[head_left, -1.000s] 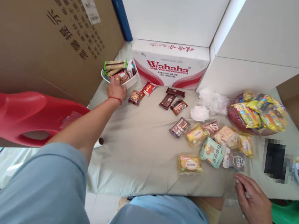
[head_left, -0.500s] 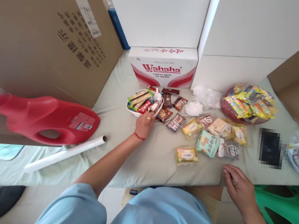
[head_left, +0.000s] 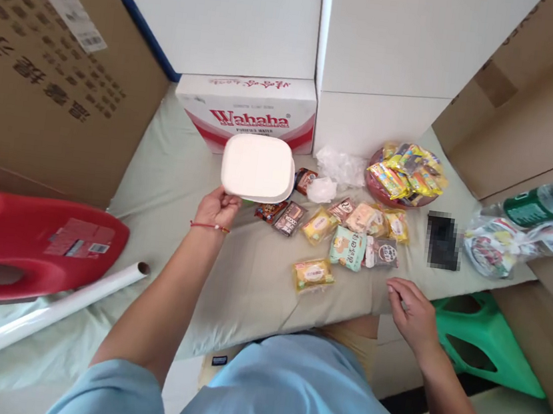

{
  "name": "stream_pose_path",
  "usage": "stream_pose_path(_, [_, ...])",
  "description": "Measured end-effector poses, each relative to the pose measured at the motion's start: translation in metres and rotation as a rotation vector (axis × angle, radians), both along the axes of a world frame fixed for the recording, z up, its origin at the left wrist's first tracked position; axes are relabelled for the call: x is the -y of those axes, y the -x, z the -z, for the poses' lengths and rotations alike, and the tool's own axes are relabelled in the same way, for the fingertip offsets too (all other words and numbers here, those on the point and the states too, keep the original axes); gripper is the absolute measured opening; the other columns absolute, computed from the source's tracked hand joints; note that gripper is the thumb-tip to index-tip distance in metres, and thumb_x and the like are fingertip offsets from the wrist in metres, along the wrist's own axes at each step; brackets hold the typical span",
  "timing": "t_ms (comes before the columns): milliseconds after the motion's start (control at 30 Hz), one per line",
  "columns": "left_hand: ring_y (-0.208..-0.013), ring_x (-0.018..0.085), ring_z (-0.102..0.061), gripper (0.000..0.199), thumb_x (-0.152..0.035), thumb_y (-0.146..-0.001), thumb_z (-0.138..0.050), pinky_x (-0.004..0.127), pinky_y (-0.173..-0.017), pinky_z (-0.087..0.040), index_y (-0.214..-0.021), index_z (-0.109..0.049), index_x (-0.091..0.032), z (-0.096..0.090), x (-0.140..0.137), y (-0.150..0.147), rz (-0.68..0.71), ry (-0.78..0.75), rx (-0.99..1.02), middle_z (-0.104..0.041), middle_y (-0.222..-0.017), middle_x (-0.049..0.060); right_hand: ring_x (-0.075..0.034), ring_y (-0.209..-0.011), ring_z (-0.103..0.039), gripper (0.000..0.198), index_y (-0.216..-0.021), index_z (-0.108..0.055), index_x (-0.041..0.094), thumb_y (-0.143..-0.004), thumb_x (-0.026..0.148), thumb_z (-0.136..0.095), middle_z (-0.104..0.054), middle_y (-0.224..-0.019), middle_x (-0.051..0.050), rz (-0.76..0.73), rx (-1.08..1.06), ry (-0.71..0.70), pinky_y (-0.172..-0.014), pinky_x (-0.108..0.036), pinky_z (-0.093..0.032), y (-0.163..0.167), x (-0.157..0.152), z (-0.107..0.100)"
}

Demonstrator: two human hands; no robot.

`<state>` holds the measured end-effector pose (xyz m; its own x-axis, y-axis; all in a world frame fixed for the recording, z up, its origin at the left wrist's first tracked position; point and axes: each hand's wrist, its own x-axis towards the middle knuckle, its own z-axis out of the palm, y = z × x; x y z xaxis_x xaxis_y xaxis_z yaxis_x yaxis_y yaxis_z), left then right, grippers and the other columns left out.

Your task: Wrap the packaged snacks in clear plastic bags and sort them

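Observation:
A white plastic container [head_left: 258, 167] is tipped over, its bottom turned toward me and its opening away. My left hand [head_left: 218, 209] is closed on its near left edge. Whatever is in or directly beneath it is mostly hidden. Beside it lie a cookie packet [head_left: 270, 211], a dark cocoa packet [head_left: 289, 219] and a brown packet [head_left: 304, 180]. My right hand [head_left: 413, 312] rests at the table's front edge, fingers loosely curled together, with nothing visible in them. Nearest to it are a dark wrapped snack [head_left: 382, 253] and a light green packet [head_left: 347, 248].
A Wahaba carton [head_left: 252, 113] stands behind the container. Crumpled clear plastic [head_left: 340, 166] and a red bowl of yellow packets [head_left: 379, 190] lie farther right. A red jug [head_left: 77, 223] and white roll [head_left: 41, 319] are at left, a green stool [head_left: 505, 356] at right.
My left hand has lifted and tipped the white container, which stood upright with snacks inside; its bottom now faces me. The view has swung right. My right hand stays by the edge.

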<state>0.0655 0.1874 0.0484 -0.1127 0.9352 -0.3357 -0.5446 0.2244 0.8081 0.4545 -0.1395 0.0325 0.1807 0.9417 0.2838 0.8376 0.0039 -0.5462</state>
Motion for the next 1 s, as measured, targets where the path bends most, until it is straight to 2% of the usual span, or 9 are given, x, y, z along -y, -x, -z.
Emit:
stream_pose_path(67, [-0.043,0.006,-0.019,0.026,-0.005,-0.080,-0.059,0.018,-0.046,-0.030,-0.071,-0.041,-0.021,0.006,0.017,0.004,0.031,0.002,-0.065,-0.027,-0.049,-0.010,-0.025,-0.098,-0.074,0.028,-0.106,-0.073,0.023,-0.099,0.039,-0.052,-0.077,-0.106,-0.010,0.126,-0.033,0.050,-0.091,-0.042,-0.059,-0.007,-0.001,0.004])
stream_pose_path(167, [-0.051,0.011,-0.042,0.006,-0.022,-0.084,-0.059,0.026,-0.053,-0.045,-0.089,-0.059,-0.026,0.006,0.047,0.015,0.080,-0.021,-0.171,-0.055,-0.058,-0.005,-0.025,-0.082,-0.075,0.041,-0.113,-0.070,0.021,-0.097,0.053,-0.051,-0.078,-0.097,-0.010,0.404,-0.223,0.179,-0.081,-0.043,-0.061,-0.022,-0.008,0.017])
stream_pose_path(233, [-0.073,0.020,-0.062,0.023,-0.038,-0.084,-0.060,0.037,-0.067,-0.057,-0.105,-0.066,-0.032,-0.003,0.073,0.024,0.118,-0.051,-0.253,-0.072,-0.077,-0.001,-0.024,-0.072,-0.073,0.049,-0.110,-0.069,0.019,-0.095,0.061,-0.048,-0.077,-0.087,-0.009,0.508,-0.397,0.279,-0.070,-0.039,-0.060,-0.029,-0.019,0.024])
stream_pose_path(333, [-0.104,0.029,-0.070,0.033,-0.049,-0.083,-0.058,0.050,-0.085,-0.060,-0.114,-0.070,-0.044,-0.023,0.124,0.037,0.072,-0.196,-0.543,-0.079,-0.102,-0.003,-0.024,-0.073,-0.071,0.055,-0.103,-0.071,0.019,-0.092,0.068,-0.048,-0.074,-0.080,-0.009,0.522,-0.431,0.370,-0.065,-0.036,-0.056,-0.029,-0.042,0.026])
stream_pose_path(400, [-0.104,0.028,-0.072,0.023,-0.043,-0.081,-0.063,0.051,-0.086,-0.060,-0.098,-0.073,-0.055,-0.036,0.162,0.045,-0.092,-0.239,-0.696,-0.078,-0.103,-0.013,-0.024,-0.075,-0.069,0.054,-0.107,-0.071,0.019,-0.088,0.067,-0.055,-0.074,-0.083,-0.008,0.484,-0.346,0.400,-0.068,-0.035,-0.052,-0.023,-0.058,0.023])
stream_pose_path(500, [-0.095,0.033,-0.072,0.038,-0.029,-0.071,-0.068,0.057,-0.082,-0.057,-0.096,-0.075,-0.057,-0.045,0.218,0.059,-0.193,-0.329,-0.923,-0.078,-0.099,-0.012,-0.022,-0.075,-0.065,0.052,-0.106,-0.070,0.019,-0.080,0.064,-0.064,-0.074,-0.086,-0.006,0.462,-0.360,0.394,-0.071,-0.034,-0.048,-0.013,-0.074,0.018])
stream_pose_path(600, [-0.077,0.034,-0.069,0.046,-0.025,-0.071,-0.066,0.055,-0.067,-0.056,-0.101,-0.075,-0.059,-0.037,0.259,0.070,0.015,-0.526,-1.174,-0.075,-0.088,-0.005,-0.019,-0.072,-0.059,0.052,-0.095,-0.067,0.018,-0.072,0.065,-0.070,-0.068,-0.081,-0.003,0.526,-0.541,0.302,-0.068,-0.031,-0.047,-0.006,-0.079,0.016])
stream_pose_path(767, [-0.072,0.023,-0.068,0.043,-0.004,-0.081,-0.063,0.038,-0.061,-0.059,-0.112,-0.072,-0.032,-0.005,0.289,0.067,0.337,-0.891,-1.303,-0.072,-0.089,0.006,-0.017,-0.078,-0.059,0.051,-0.093,-0.059,0.021,-0.067,0.060,-0.078,-0.064,-0.081,0.002,0.492,-0.735,0.113,-0.074,-0.030,-0.050,0.009,-0.080,0.016])
stream_pose_path(1000, [-0.078,0.018,-0.065,0.033,-0.004,-0.091,-0.059,0.030,-0.067,-0.056,-0.116,-0.064,-0.025,0.011,0.290,0.052,0.526,-0.968,-1.255,-0.069,-0.096,0.007,-0.022,-0.086,-0.067,0.056,-0.101,-0.052,0.026,-0.061,0.052,-0.081,-0.067,-0.099,-0.004,0.571,-0.923,-0.075,-0.075,-0.037,-0.057,-0.004,-0.073,0.002])
